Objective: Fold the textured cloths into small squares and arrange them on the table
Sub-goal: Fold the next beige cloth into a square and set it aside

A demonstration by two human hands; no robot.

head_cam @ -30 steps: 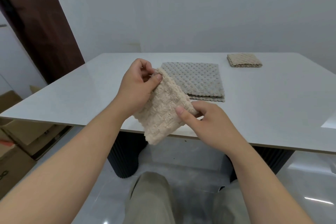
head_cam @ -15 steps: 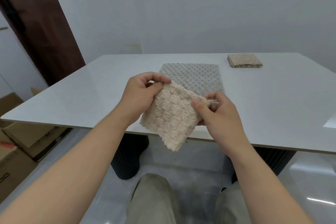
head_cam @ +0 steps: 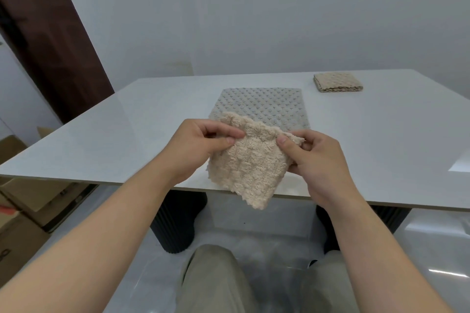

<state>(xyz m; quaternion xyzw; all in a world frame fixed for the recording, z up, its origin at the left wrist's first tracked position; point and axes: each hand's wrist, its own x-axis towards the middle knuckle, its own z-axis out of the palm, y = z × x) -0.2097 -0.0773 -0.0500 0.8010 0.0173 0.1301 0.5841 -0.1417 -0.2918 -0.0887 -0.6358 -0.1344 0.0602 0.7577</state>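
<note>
Left hand [head_cam: 203, 146] and right hand [head_cam: 315, 157] each pinch the beige cloth [head_cam: 245, 162] aloft over the tabletop's [head_cam: 381, 147] near edge. Risk: soft pile slipping, layers misaligning.

Both hands, left [head_cam: 201, 145] and right [head_cam: 318, 157], pinch a beige cloth [head_cam: 248, 164] above the table [head_cam: 127, 129].

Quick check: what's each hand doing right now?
Left hand: pinches the top left edge of the beige cloth.
Right hand: pinches the same cloth's top right corner.
</note>
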